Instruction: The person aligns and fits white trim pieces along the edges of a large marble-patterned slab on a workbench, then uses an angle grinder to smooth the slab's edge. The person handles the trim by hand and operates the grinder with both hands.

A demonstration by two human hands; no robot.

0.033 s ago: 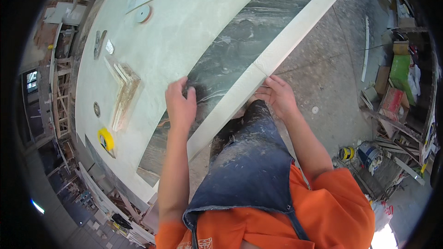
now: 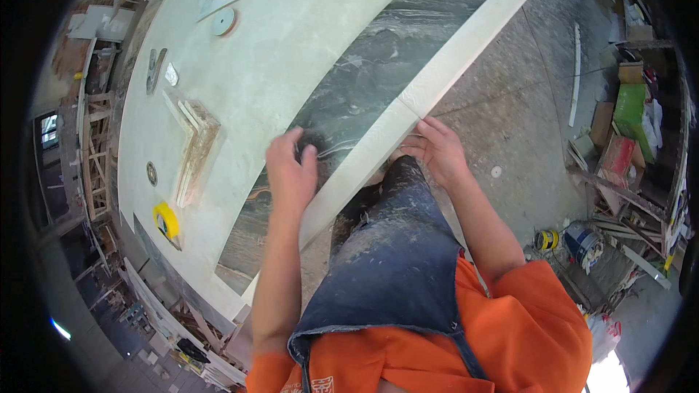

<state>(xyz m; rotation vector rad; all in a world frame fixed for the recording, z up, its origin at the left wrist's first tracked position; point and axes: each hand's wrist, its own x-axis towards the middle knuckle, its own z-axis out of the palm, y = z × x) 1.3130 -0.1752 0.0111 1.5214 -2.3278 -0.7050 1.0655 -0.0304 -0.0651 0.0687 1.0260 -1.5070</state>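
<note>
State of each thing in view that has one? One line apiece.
Left hand: open, fingers slightly curled
Right hand: fingers loosely bent by the strip's edge; grip unclear
White strip: crossed by a seam
Dark veined panel: partly covered by the strip
L-shaped pieces: stacked on the pale surface
Yellow roll: lying there too
Apron: worn, dusty

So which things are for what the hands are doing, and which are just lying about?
Seem part of the work:
pale strip, right hand at its edge
dark slab, left hand over it

Seem just lying about:
yellow round thing
L-shaped pale pieces
green box
</note>
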